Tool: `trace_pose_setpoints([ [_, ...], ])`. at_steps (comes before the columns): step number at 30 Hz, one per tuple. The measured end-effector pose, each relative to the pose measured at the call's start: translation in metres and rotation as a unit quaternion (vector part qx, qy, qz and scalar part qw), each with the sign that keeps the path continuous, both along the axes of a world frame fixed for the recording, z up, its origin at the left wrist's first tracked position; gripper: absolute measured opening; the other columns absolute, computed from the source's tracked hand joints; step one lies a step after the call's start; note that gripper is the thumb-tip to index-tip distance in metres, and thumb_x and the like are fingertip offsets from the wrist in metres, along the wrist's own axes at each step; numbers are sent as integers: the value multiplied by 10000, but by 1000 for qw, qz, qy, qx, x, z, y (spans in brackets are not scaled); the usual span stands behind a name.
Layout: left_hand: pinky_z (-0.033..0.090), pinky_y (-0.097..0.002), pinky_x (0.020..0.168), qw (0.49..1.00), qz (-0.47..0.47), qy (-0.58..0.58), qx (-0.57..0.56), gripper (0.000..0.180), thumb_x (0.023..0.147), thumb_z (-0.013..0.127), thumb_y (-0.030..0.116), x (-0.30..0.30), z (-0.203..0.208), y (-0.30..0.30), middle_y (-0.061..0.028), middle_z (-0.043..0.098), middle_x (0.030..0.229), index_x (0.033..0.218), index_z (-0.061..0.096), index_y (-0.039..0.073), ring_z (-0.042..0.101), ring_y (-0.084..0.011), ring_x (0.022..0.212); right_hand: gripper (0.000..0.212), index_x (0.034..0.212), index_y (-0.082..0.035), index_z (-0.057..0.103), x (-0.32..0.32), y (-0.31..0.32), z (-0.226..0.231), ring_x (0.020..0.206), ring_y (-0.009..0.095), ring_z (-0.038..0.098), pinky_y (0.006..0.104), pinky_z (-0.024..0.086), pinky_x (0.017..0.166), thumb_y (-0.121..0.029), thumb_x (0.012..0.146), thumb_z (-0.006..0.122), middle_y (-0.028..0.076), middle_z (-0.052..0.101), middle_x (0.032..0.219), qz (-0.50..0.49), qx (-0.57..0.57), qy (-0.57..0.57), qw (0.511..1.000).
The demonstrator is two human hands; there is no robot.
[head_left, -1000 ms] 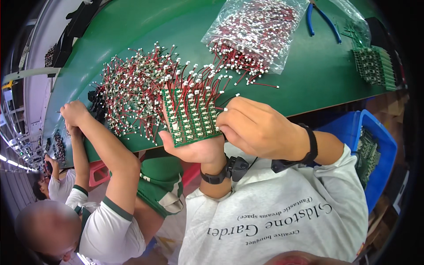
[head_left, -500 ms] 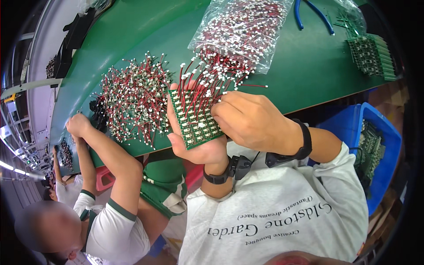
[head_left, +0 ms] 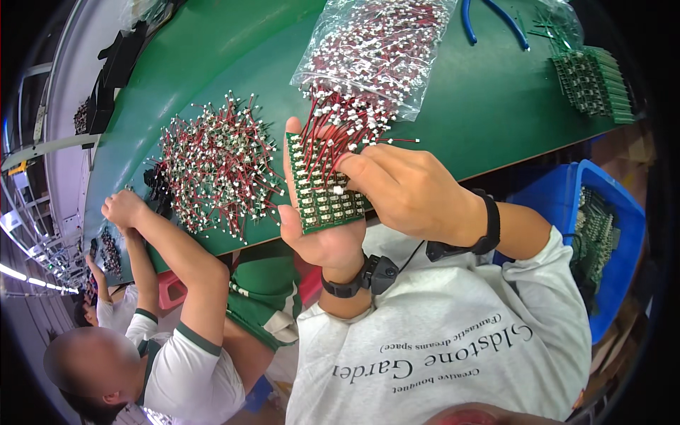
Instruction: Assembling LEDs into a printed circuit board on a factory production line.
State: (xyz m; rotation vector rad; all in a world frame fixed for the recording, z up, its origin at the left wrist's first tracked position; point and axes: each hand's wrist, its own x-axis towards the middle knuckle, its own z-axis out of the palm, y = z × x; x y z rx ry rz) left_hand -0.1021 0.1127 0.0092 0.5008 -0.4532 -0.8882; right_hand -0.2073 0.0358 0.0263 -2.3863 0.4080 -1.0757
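Note:
My left hand [head_left: 326, 244] holds a green circuit board panel [head_left: 329, 205] from below, its thumb at the lower left edge. Rows of small pale parts cover the panel, and many red wire leads [head_left: 327, 152] with white connectors rise from its upper part. Over the panel's right side, the thumb and fingers of my right hand [head_left: 400, 188] are pinched together among the leads, apparently on one red lead. A white connector [head_left: 338, 190] lies just below the fingertips. The exact grip is partly hidden by the fingers.
Beyond the panel lies a clear bag [head_left: 375, 49] full of leads. A pile of wired small boards [head_left: 216, 166] sits left on the green table [head_left: 489, 106]. Blue-handled pliers [head_left: 496, 21] and stacked panels [head_left: 591, 81] are far right. A blue bin [head_left: 616, 283] stands right; a co-worker's arm [head_left: 180, 248] is left.
The panel and my left hand have shifted slightly right and turned more upright. My right fingertips have moved a little lower against the leads, and the white connector sits nearer them.

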Motion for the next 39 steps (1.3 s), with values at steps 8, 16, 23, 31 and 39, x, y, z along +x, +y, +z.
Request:
trace_pose_setpoints([
  [8,354,-467,1112,999,-31,4,14,942,856,460,521,-2,3,1,-237,457,1433,1556,124,-13,492,-345,1292,289,1037,22,593,-1,-2,1,698,269,625,366,516,593,-6,752,637,114,615,829,37,17,4,999],
  [16,359,-453,1109,997,-25,-8,68,978,826,506,524,1,4,4,-228,475,1414,1557,132,-6,501,-335,1280,305,1053,15,587,5,-1,-1,724,277,635,376,525,616,-4,751,628,113,624,849,52,22,19,998],
  [23,373,-455,1093,996,24,61,57,901,868,431,532,7,-1,10,-213,499,1389,1545,187,-11,520,-328,1248,357,1118,-8,606,14,4,4,722,268,629,371,524,621,-1,764,654,112,630,872,59,12,64,996],
  [31,314,-709,1060,994,47,102,1,806,927,347,574,44,-4,30,-229,511,1362,1514,305,24,490,-438,1254,300,1026,-44,706,-32,-40,16,675,266,632,336,505,592,43,741,742,124,666,874,-44,-27,3,999],
  [39,302,-738,1038,997,-6,79,-9,817,947,271,627,46,-14,27,-228,463,1442,1512,323,40,449,-467,1305,137,905,-69,672,-19,-22,-12,701,268,615,381,486,603,-71,785,735,63,563,819,-119,6,166,979],
])
